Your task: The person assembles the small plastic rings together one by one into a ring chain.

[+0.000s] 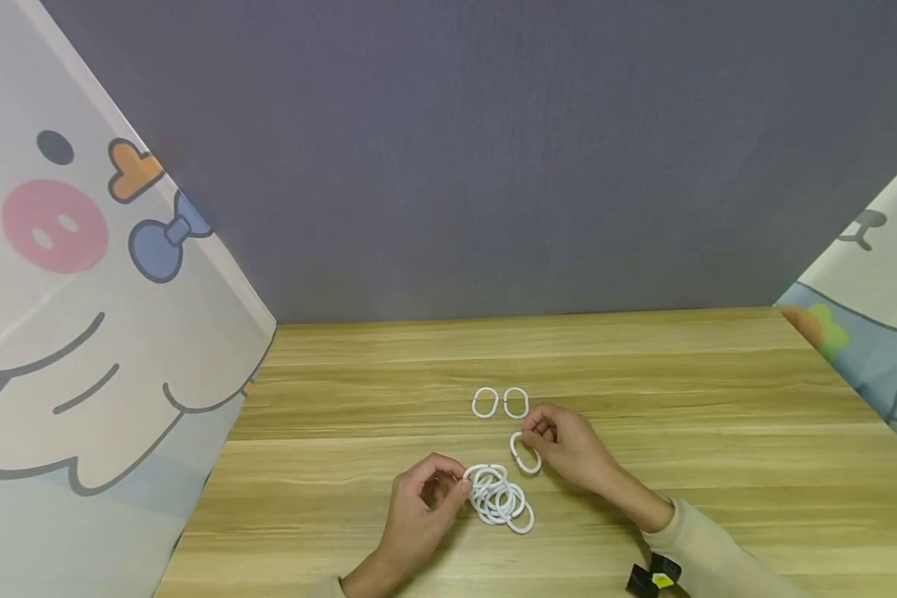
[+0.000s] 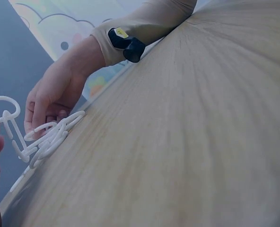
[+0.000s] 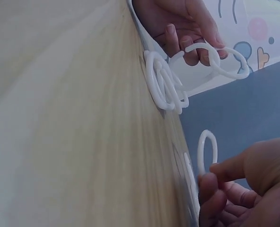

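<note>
My left hand (image 1: 422, 507) pinches a white oval ring with a small gap in its side, at the left of a pile of similar rings (image 1: 502, 501). In the right wrist view this lifted ring (image 3: 241, 57) appears looped with another open-ended ring (image 3: 201, 45). Beyond the pile, my right hand (image 1: 568, 448) holds a single white ring (image 1: 515, 456) between thumb and fingertips, apart from the pile. That ring (image 3: 201, 153) stands tilted up from the fingers in the right wrist view. Some of the pile's rings overlap, so their links are hard to make out.
Two white rings, a left one (image 1: 474, 404) and a right one (image 1: 526, 403), lie side by side farther back on the wooden table (image 1: 329, 465). A grey panel (image 1: 493, 166) rises behind the table. Printed cartoon panels stand at both sides. A black device (image 1: 654, 575) sits at the right sleeve.
</note>
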Action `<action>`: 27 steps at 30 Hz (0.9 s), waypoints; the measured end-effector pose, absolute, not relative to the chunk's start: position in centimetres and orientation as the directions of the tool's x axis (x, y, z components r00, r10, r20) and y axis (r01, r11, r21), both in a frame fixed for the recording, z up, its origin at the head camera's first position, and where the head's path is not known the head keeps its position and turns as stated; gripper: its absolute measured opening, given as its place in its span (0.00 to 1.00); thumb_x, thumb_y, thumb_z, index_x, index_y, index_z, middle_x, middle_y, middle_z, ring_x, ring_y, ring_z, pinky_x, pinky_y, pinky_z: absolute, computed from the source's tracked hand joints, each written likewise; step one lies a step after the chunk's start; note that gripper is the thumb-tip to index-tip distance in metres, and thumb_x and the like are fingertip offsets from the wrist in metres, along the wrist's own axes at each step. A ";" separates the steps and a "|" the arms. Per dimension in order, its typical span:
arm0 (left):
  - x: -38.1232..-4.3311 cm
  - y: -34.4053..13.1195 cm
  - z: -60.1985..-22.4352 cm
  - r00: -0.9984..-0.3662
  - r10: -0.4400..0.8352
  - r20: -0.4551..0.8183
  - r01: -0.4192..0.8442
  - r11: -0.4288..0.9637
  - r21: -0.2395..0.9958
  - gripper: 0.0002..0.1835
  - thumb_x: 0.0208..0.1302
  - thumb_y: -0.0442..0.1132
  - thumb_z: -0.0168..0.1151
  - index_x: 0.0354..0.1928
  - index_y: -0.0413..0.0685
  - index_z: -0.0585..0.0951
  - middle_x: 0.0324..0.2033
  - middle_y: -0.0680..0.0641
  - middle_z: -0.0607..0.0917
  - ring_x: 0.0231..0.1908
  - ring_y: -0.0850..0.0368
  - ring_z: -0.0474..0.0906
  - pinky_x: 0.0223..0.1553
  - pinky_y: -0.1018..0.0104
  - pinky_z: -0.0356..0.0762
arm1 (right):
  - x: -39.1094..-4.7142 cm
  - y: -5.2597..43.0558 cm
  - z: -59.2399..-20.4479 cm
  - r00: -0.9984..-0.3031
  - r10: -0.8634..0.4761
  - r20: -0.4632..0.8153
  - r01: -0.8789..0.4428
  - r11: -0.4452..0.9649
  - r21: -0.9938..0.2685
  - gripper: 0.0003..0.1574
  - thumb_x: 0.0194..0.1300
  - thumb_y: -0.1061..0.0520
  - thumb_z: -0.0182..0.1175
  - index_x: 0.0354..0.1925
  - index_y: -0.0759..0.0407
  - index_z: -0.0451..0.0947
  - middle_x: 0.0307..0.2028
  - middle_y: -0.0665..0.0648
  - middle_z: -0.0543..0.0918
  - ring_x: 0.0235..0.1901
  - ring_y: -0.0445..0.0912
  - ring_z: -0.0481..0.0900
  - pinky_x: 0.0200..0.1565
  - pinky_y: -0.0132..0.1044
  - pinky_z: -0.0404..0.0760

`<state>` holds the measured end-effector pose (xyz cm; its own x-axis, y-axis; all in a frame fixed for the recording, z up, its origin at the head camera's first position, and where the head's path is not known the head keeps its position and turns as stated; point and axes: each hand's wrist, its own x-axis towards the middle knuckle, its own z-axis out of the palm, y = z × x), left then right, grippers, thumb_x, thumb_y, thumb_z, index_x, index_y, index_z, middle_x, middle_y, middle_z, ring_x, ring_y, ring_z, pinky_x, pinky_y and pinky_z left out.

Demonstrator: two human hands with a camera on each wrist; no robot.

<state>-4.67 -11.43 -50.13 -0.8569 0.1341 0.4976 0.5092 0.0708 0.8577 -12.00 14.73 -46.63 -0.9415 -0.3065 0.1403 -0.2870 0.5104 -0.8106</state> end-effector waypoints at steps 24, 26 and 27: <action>-4.9 -11.7 -50.0 -0.849 0.170 0.501 0.511 0.018 0.859 0.06 0.67 0.22 0.73 0.41 0.35 0.85 0.27 0.41 0.87 0.24 0.68 0.72 0.18 0.71 0.71 | -10.1 14.4 -43.6 -0.972 -0.206 0.117 -0.172 0.277 -0.945 0.07 0.73 0.70 0.68 0.48 0.70 0.88 0.30 0.60 0.86 0.22 0.38 0.77 0.24 0.30 0.77; -4.8 -11.6 -50.0 -0.849 0.168 0.500 0.510 0.020 0.860 0.06 0.67 0.22 0.73 0.41 0.35 0.85 0.27 0.41 0.87 0.24 0.69 0.72 0.18 0.71 0.71 | -9.9 14.3 -43.3 -0.970 -0.215 0.117 -0.172 0.255 -0.951 0.07 0.72 0.70 0.68 0.48 0.70 0.88 0.32 0.63 0.86 0.22 0.40 0.78 0.24 0.31 0.79; -4.8 -11.6 -50.0 -0.849 0.167 0.501 0.511 0.020 0.860 0.06 0.66 0.22 0.73 0.41 0.36 0.85 0.27 0.41 0.87 0.24 0.69 0.72 0.18 0.71 0.71 | -9.8 14.2 -43.2 -0.969 -0.219 0.115 -0.169 0.248 -0.954 0.07 0.72 0.70 0.68 0.47 0.70 0.88 0.32 0.64 0.86 0.22 0.40 0.78 0.24 0.31 0.79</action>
